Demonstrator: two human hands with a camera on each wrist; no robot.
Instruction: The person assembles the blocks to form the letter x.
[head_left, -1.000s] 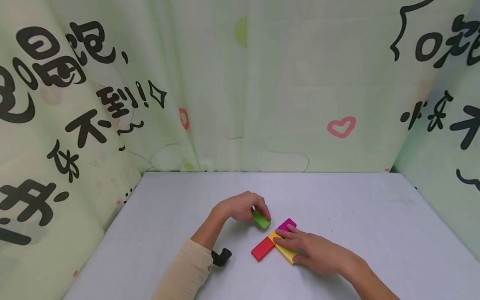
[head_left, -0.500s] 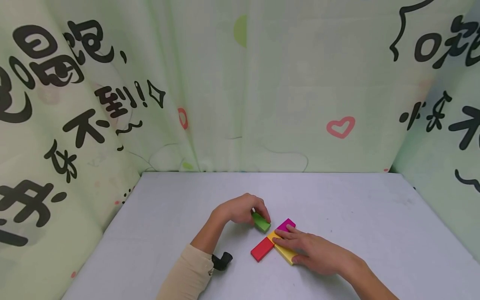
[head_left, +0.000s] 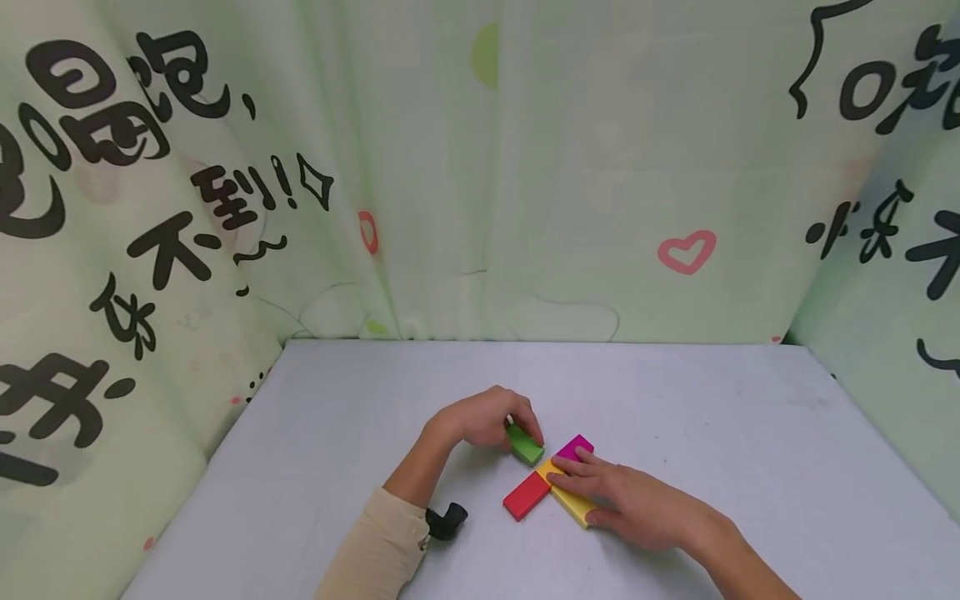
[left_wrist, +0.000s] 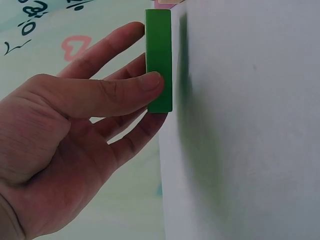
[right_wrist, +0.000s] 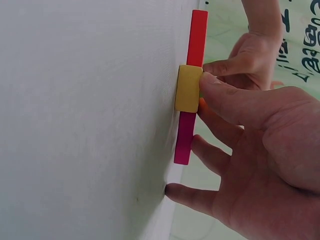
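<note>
Your left hand [head_left: 483,418] pinches the flat green rectangular block [head_left: 523,443]; your right hand [head_left: 637,507] lies flat, fingers straight, on the yellow rectangular block [head_left: 572,503] on the grey tabletop [head_left: 712,417]

Green block [head_left: 523,443] tilted off the table; yellow block [head_left: 573,503] flat (red-adjacent)

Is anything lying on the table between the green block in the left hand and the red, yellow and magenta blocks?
Nothing visible does. The left hand pinches the green block, and only bare table shows in the short gap to the red block, yellow block and magenta block. The right hand rests on top of the yellow block, not in that gap.
</note>
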